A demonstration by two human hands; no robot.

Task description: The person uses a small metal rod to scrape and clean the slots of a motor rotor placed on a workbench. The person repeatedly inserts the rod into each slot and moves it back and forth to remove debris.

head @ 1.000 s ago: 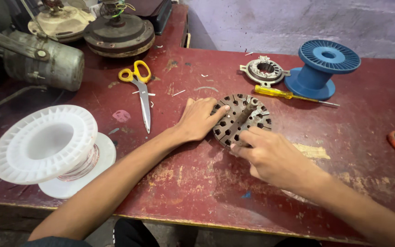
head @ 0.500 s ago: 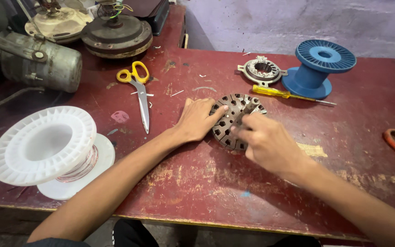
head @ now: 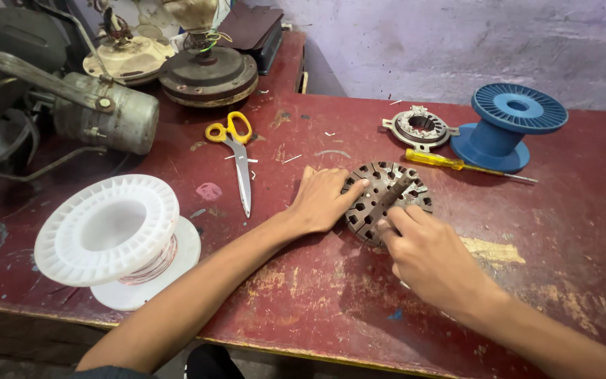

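Observation:
A round, slotted metal stator core [head: 372, 205] lies flat on the red table [head: 303, 295]. My left hand [head: 320, 200] rests against its left side, fingers spread over the rim and holding it down. My right hand [head: 433, 256] is at the core's near right edge. It pinches a thin dark strip-like tool [head: 396, 189] that slants across the top of the core. My right palm hides part of the core's near edge.
Yellow-handled scissors [head: 236, 151] lie left of my hands. A white spool of copper wire [head: 110, 235] stands at the near left. Behind the core are a yellow screwdriver [head: 443, 161], a small wound stator [head: 421, 128] and a blue spool [head: 510, 123]. Old fan motors [head: 208, 74] crowd the back left.
My right hand moved from the core's near right edge over its top, then drew back; the dark strip now shows across the core. My left hand stayed put.

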